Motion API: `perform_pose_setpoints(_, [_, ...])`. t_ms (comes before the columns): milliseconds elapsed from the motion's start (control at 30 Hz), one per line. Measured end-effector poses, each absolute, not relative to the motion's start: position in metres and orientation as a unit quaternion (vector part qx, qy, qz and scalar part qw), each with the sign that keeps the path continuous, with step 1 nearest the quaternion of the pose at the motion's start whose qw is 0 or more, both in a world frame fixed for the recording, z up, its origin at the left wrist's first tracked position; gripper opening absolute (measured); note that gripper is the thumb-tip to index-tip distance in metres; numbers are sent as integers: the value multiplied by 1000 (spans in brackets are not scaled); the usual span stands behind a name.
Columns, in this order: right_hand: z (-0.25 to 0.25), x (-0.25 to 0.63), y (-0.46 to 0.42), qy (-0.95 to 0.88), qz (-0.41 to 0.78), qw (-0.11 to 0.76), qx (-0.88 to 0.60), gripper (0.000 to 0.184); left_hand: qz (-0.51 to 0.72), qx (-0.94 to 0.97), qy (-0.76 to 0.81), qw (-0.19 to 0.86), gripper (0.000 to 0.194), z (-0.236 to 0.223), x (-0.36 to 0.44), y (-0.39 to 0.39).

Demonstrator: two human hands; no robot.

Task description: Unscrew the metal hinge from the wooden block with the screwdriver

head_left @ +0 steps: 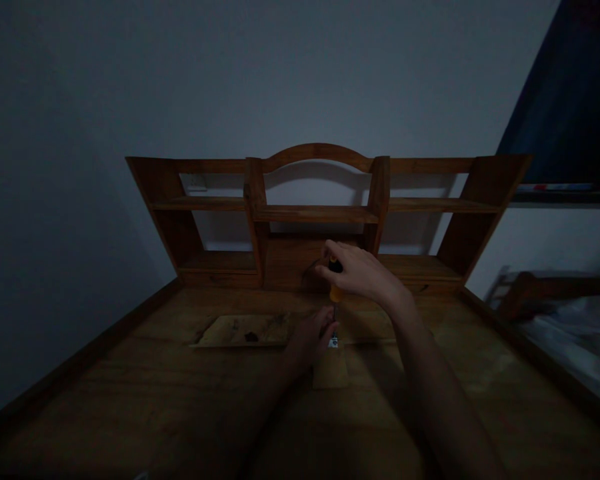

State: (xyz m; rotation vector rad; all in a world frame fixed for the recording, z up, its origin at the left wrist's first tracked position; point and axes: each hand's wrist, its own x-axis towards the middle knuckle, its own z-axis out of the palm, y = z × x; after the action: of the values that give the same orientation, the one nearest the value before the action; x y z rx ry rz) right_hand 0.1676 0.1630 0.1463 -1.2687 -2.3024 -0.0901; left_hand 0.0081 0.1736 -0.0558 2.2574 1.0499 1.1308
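Note:
In my right hand (355,270) is an upright screwdriver (336,293) with a black and orange-yellow handle, gripped from above by the fingertips. Its thin metal shaft points down toward a small shiny metal plate (333,343). My left hand (313,337) is closed in a pinch beside the lower shaft, just above the plate. What lies between those fingers is hidden. Under the plate sits a short wooden piece (331,371), and behind it a longer wooden board (250,331) with a dark knot runs left to right, partly covered by my left hand.
All of this rests on a wooden desktop (145,400) with raised side edges. A wooden shelf unit (316,213) with an arched top stands at the back against the wall. On the right are a dark window or panel (570,100) and pale plastic-like material (575,340). The light is dim.

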Motion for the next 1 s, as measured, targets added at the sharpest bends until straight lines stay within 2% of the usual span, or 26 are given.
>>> perform_pose_setpoints(133, [148,169,163,-851,-46,244,-462,16,398,811,378,201,33,-55,8,173])
perform_pose_setpoints(333, [148,169,163,-851,-32,245,-464,21,392,811,384,202,34,-47,8,169])
perform_pose_setpoints(567, [148,170,163,-848,-53,245,-466,13,398,816,372,192,32,-46,8,168])
perform_pose_setpoints(800, [146,170,164,-851,-19,253,-460,16,401,811,374,206,36,-48,8,171])
perform_pose_setpoints(900, [147,170,164,-848,-35,245,-470,19,404,812,369,202,35,-50,8,171])
perform_pose_setpoints(1000, [149,171,164,-847,-57,232,-475,13,408,813,366,198,35,-51,8,171])
